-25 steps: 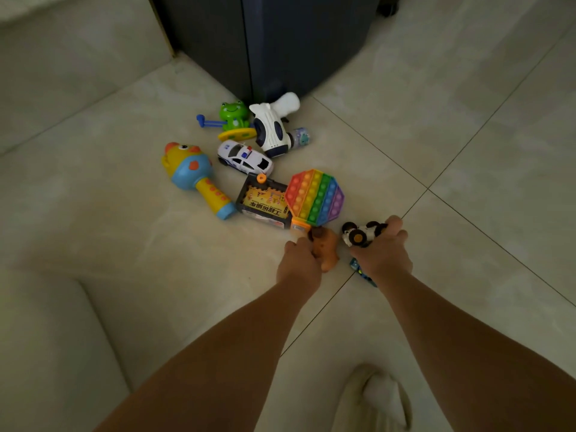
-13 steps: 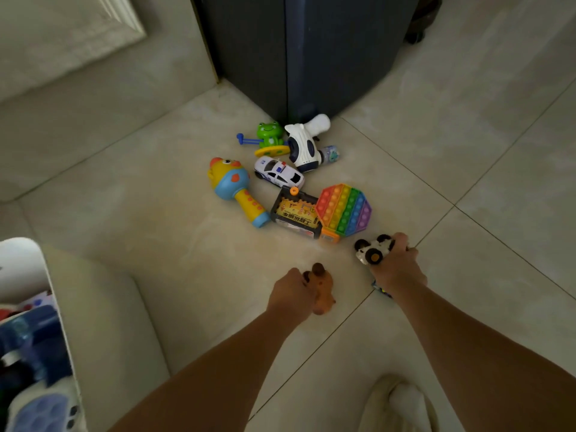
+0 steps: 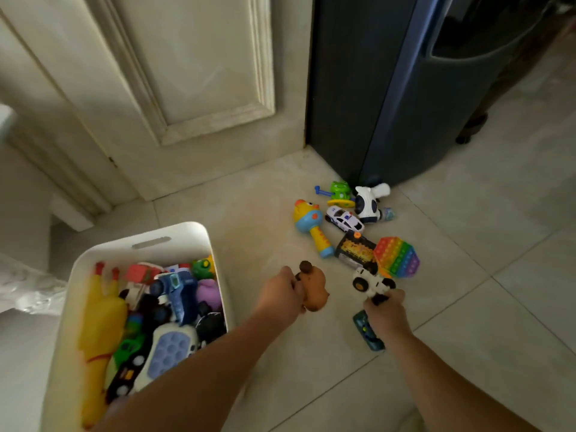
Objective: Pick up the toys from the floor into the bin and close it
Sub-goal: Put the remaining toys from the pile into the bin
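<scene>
My left hand [image 3: 282, 296] grips a brown rubber animal toy [image 3: 314, 289] above the floor, just right of the white bin [image 3: 146, 244]. My right hand [image 3: 385, 311] holds a white toy car with black wheels [image 3: 369, 282], and a dark blue toy [image 3: 367, 332] sticks out below that hand. The bin is open and filled with several toys, a yellow rubber chicken [image 3: 96, 325] among them. On the floor ahead lie a rainbow pop pad [image 3: 397, 257], a black and yellow box [image 3: 353, 249], a duck microphone [image 3: 311, 224], a police car [image 3: 343, 218], a green frog toy [image 3: 338, 191] and a white and black toy [image 3: 367, 201].
A dark blue appliance [image 3: 389, 88] stands behind the toy pile. A cream panelled door [image 3: 193, 73] is at the back left. Pale furniture [image 3: 18, 188] borders the bin on the left. Tiled floor [image 3: 498, 307] spreads to the right.
Both hands have lifted their toys and swung left toward the bin. My view turned left and up, so the bin and the door came into sight.
</scene>
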{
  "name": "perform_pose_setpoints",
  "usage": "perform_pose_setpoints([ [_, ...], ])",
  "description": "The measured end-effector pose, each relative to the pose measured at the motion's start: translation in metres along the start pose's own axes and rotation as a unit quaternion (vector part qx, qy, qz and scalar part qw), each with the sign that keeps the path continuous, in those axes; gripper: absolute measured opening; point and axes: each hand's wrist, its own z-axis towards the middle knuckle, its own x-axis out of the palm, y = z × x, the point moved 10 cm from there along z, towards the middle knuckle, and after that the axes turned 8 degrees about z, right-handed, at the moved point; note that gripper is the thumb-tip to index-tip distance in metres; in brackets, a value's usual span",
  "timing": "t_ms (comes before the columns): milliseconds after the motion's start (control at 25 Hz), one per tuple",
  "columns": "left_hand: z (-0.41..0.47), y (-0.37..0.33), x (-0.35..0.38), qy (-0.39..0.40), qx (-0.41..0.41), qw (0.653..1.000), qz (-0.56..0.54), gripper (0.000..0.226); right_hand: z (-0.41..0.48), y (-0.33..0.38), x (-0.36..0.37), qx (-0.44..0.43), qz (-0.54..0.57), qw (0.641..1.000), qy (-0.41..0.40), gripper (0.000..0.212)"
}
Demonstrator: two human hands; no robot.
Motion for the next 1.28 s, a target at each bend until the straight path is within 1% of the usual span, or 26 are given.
perform_pose_setpoints([
  [160, -0.031, 0.016, -0.082, -0.067, 0.012, 0.997, -0.034, 0.012, -0.055, 0.079, 0.029, -0.091, 0.045, 0.995, 0.022, 0.035],
  [240, -0.046, 0.026, -0.119, -0.092, 0.024, 0.994, -0.054, 0.012, -0.089, 0.113, 0.051, -0.124, 0.054, 0.989, 0.055, 0.035],
  [320, -0.06, 0.045, -0.157, -0.126, 0.024, 0.991, -0.043, 0.012, -0.126, 0.133, 0.078, -0.12, 0.054, 0.986, 0.102, 0.032],
  [400, -0.072, 0.08, -0.193, -0.167, 0.004, 0.986, -0.03, 0.013, -0.158, 0.142, 0.111, -0.105, 0.064, 0.981, 0.153, 0.037],
  [480, -0.08, 0.125, -0.213, -0.18, -0.031, 0.982, -0.051, 0.013, -0.185, 0.143, 0.145, -0.078, 0.072, 0.975, 0.193, 0.044],
  [560, -0.086, 0.172, -0.221, -0.188, -0.076, 0.976, -0.072, 0.013, -0.206, 0.138, 0.18, -0.051, 0.062, 0.97, 0.23, 0.045],
  [640, -0.095, 0.206, -0.223, -0.201, -0.121, 0.969, -0.082, 0.013, -0.22, 0.128, 0.211, -0.03, 0.034, 0.963, 0.266, 0.042],
  [760, -0.102, 0.239, -0.208, -0.199, -0.168, 0.959, -0.112, 0.015, -0.228, 0.115, 0.251, -0.012, 0.0, 0.955, 0.296, 0.04],
  [800, -0.102, 0.244, -0.203, -0.195, -0.178, 0.958, -0.113, 0.015, -0.228, 0.117, 0.26, -0.013, 0.002, 0.955, 0.295, 0.034],
  [880, -0.098, 0.251, -0.2, -0.191, -0.184, 0.959, -0.097, 0.013, -0.223, 0.13, 0.275, -0.041, 0.017, 0.957, 0.287, 0.013],
  [960, -0.089, 0.254, -0.2, -0.196, -0.189, 0.959, -0.083, 0.013, -0.211, 0.144, 0.282, -0.093, -0.011, 0.96, 0.265, 0.013],
  [1000, -0.084, 0.254, -0.2, -0.2, -0.189, 0.957, -0.09, 0.014, -0.207, 0.149, 0.285, -0.127, -0.041, 0.957, 0.257, 0.009],
  [1040, -0.079, 0.255, -0.199, -0.201, -0.189, 0.955, -0.106, 0.014, -0.205, 0.152, 0.287, -0.151, -0.074, 0.952, 0.257, 0.013],
  [1120, -0.072, 0.256, -0.193, -0.202, -0.191, 0.953, -0.122, 0.013, -0.202, 0.148, 0.295, -0.163, -0.111, 0.939, 0.28, 0.045],
  [1160, -0.069, 0.256, -0.19, -0.199, -0.191, 0.954, -0.118, 0.012, -0.2, 0.145, 0.295, -0.159, -0.102, 0.941, 0.283, 0.054],
  [1200, -0.068, 0.255, -0.188, -0.198, -0.192, 0.955, -0.113, 0.012, -0.196, 0.142, 0.294, -0.161, -0.097, 0.944, 0.272, 0.055],
  [1280, -0.068, 0.253, -0.188, -0.2, -0.189, 0.955, -0.11, 0.013, -0.192, 0.135, 0.289, -0.178, -0.117, 0.948, 0.235, 0.045],
])
